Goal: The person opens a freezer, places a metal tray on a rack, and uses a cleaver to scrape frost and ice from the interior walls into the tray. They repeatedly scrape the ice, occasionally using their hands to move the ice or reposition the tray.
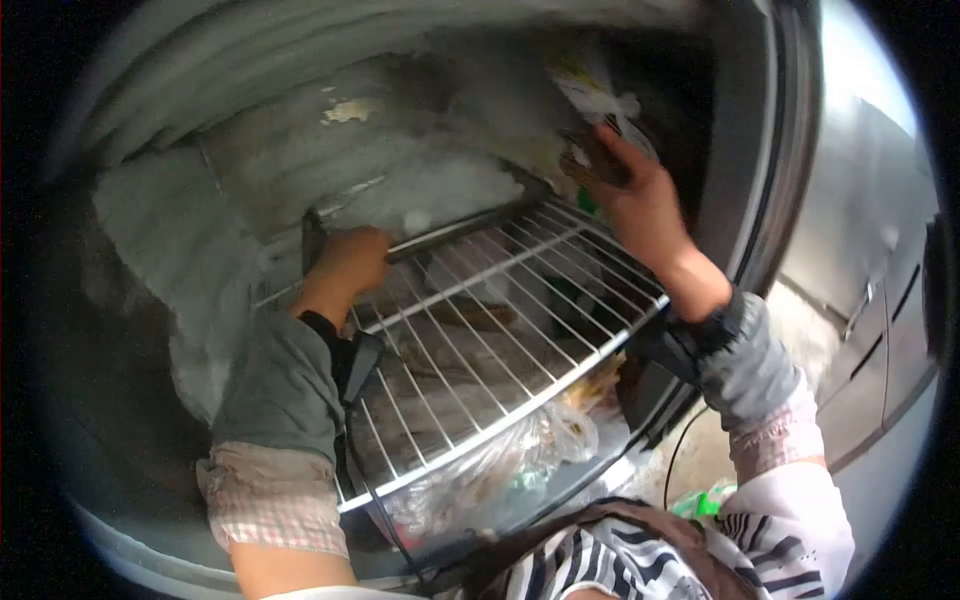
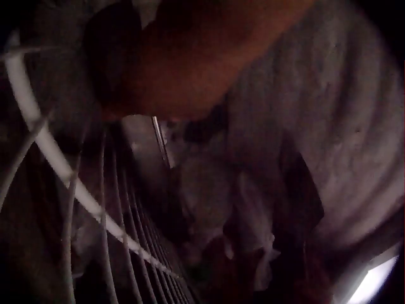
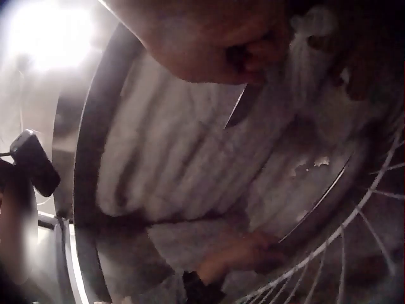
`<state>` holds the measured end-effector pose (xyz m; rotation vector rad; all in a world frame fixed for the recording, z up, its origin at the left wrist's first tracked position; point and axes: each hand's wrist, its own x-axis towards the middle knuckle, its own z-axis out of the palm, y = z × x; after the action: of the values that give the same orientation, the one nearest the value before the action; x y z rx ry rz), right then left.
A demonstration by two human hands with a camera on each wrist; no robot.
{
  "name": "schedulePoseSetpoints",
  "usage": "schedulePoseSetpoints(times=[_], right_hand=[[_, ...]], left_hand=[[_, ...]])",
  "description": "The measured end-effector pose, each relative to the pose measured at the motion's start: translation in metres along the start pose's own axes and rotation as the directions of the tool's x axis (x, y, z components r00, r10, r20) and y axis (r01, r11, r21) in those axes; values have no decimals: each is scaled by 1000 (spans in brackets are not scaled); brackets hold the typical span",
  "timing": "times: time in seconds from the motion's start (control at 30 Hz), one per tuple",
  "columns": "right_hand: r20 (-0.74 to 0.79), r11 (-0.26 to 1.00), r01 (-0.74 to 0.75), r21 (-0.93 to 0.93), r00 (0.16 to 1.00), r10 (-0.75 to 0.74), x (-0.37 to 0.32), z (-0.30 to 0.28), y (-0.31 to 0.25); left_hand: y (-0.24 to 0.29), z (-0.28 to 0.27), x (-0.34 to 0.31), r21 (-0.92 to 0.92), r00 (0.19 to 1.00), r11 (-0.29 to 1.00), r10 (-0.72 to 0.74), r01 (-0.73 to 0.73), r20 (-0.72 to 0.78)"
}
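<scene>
At the left rear corner of the white wire shelf (image 1: 530, 388), my left hand (image 1: 355, 260) curls over its back edge. The same left hand (image 3: 243, 253) shows low in the right wrist view beside a thin bright edge. My right hand (image 1: 645, 205) is raised over the shelf's right rear corner, close to a white plastic bag (image 1: 590, 95). From under its curled fingers a flat pointed blade (image 3: 242, 106), like a knife's, sticks out in the right wrist view; the handle is hidden. The bag's knotted top (image 3: 310, 28) hangs right by these fingers.
Thick frost (image 1: 170, 270) coats the walls of the cold compartment. Below the shelf lie clear plastic bags (image 1: 510, 460) with things inside. The door frame (image 1: 775, 150) borders the right side, with metal cabinets (image 1: 865, 240) beyond. A cable (image 1: 385, 530) hangs by my left sleeve.
</scene>
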<state>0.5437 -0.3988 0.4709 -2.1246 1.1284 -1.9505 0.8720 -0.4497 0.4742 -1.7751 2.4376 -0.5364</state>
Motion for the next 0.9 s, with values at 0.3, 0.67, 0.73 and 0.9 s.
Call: schedulePoseSetpoints(times=[0.3, 0.67, 0.73, 0.9], right_hand=[[100, 972, -226, -67, 967, 232, -34, -67, -63], [35, 984, -17, -175, 999, 23, 23, 42, -22], [77, 979, -83, -185, 992, 99, 10, 20, -30], [125, 999, -31, -19, 992, 34, -36, -37, -33]], left_hand=[[-7, 13, 6, -65, 992, 995, 69, -76, -103], [3, -2, -11, -126, 999, 992, -19, 14, -33], [3, -7, -9, -132, 999, 991, -13, 7, -51], [-6, 2, -8, -146, 989, 985, 71, -90, -130]])
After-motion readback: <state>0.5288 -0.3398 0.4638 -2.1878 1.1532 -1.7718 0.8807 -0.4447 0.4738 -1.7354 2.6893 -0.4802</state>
